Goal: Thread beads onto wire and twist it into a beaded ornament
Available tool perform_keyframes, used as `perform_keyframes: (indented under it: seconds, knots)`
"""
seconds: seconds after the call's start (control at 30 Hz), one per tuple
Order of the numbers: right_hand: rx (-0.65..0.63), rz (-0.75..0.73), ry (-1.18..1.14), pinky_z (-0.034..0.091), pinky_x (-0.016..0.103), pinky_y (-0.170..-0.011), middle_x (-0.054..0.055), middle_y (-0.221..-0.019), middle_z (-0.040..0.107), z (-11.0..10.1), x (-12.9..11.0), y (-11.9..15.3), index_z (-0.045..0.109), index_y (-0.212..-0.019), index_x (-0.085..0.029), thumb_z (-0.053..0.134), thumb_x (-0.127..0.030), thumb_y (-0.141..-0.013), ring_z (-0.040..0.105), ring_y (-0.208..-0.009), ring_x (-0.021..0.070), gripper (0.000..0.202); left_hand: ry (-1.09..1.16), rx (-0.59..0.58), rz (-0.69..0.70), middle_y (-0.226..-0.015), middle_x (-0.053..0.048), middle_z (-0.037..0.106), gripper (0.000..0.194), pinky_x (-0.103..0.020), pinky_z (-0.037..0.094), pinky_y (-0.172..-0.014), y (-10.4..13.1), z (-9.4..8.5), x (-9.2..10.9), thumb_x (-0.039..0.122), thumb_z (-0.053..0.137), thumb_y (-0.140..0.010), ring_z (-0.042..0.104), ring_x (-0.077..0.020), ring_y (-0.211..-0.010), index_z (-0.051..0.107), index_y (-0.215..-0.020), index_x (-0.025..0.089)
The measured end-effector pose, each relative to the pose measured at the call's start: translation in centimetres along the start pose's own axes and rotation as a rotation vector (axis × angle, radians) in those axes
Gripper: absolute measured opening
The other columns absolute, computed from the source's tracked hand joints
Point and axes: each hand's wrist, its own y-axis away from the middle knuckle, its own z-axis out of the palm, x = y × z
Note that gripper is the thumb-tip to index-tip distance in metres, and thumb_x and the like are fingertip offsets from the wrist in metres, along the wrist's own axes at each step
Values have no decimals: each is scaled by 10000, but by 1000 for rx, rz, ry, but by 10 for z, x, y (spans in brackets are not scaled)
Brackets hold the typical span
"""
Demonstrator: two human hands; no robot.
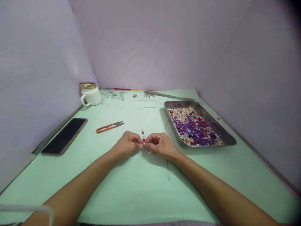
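Between my two hands, near the middle of the table, stands a short strand of red and white beads on thin wire. A bare wire end pokes out below it. My left hand is closed, its thumb and finger pinching the strand's lower part from the left. From the right, my right hand pinches the same place by a white bead. The fingertips partly hide the lowest bead and wire. Left of my hands lie orange-handled thread snips, blades pointing right.
A metal tray of mixed purple, red, black and pale beads sits right. A phone and a white lidded mug are left. Wire scraps, beaded pieces and long wires lie at the back, before the walls.
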Motion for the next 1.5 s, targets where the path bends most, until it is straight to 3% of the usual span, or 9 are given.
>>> perform_keyframes:
  seconds: [0.23, 0.4, 0.7, 0.87, 1.0, 1.13, 1.27, 1.37, 1.5]
  knots:
    - [-9, -11, -51, 403, 191, -463, -12, -552, 545, -1, 0, -1, 574, -694, -128, 570, -196, -657, 475, -474, 71, 78, 101, 11, -23, -402, 70, 360, 65, -199, 170, -409, -4, -3, -2, 175, 571, -578, 265, -39, -392, 540, -559, 121]
    - [83, -1, -64, 413, 187, -414, 24, -704, 568, 1, 2, -3, 570, -824, -140, 577, -280, -684, 524, -542, 95, 198, 215, 34, -64, -417, 85, 326, 107, -198, 112, -379, -9, -7, -4, 221, 566, -610, 206, -25, -355, 496, -601, 141]
    - [196, -56, 82, 448, 225, -453, 28, -706, 591, 1, -1, 1, 567, -844, -164, 540, -266, -709, 545, -568, 125, 171, 291, 23, -71, -410, 95, 298, 136, -201, 74, -372, -10, -7, -6, 235, 579, -598, 166, -17, -345, 472, -595, 150]
    - [377, -335, 333, 464, 259, -612, 56, -858, 630, -42, -39, 14, 590, -856, -176, 519, -247, -733, 572, -680, 144, 159, 290, 21, -70, -417, 91, 299, 157, -208, 54, -376, -11, -8, -8, 257, 586, -599, 152, -19, -349, 468, -587, 154]
    - [454, -193, 564, 440, 262, -550, 43, -707, 643, -101, -60, 13, 619, -805, -168, 515, -272, -721, 579, -629, 169, 169, 288, 31, -77, -413, 90, 293, 149, -211, 56, -377, -11, -7, -9, 255, 578, -604, 157, -24, -350, 465, -591, 158]
    - [515, -65, 799, 420, 263, -509, 41, -685, 658, -151, -58, 5, 637, -804, -174, 500, -250, -709, 585, -579, 174, 184, 272, 39, -78, -421, 86, 306, 152, -210, 60, -379, -11, -7, -8, 264, 576, -616, 156, -24, -352, 475, -599, 152]
    - [411, -39, 865, 453, 288, -624, 92, -836, 674, -185, -47, -4, 646, -840, -149, 536, -227, -684, 618, -721, 210, 206, 228, 25, -75, -453, 71, 342, 131, -200, 110, -392, -11, -7, -7, 249, 578, -613, 200, -33, -381, 506, -616, 140]
    - [373, -34, 952, 456, 325, -666, 110, -890, 664, -188, -44, -10, 645, -876, -148, 584, -235, -653, 612, -769, 244, 247, 112, 45, 20, -489, 50, 377, 112, -202, 182, -421, -8, -2, -8, 240, 562, -629, 261, -55, -430, 536, -632, 132]
    - [305, -228, 850, 460, 302, -680, 74, -909, 651, -144, -59, -4, 632, -893, -189, 508, -242, -741, 598, -787, 207, 203, -157, 99, 221, -521, 28, 401, 129, -217, 256, -476, 2, 10, -6, 212, 488, -701, 322, -87, -495, 535, -600, 146]
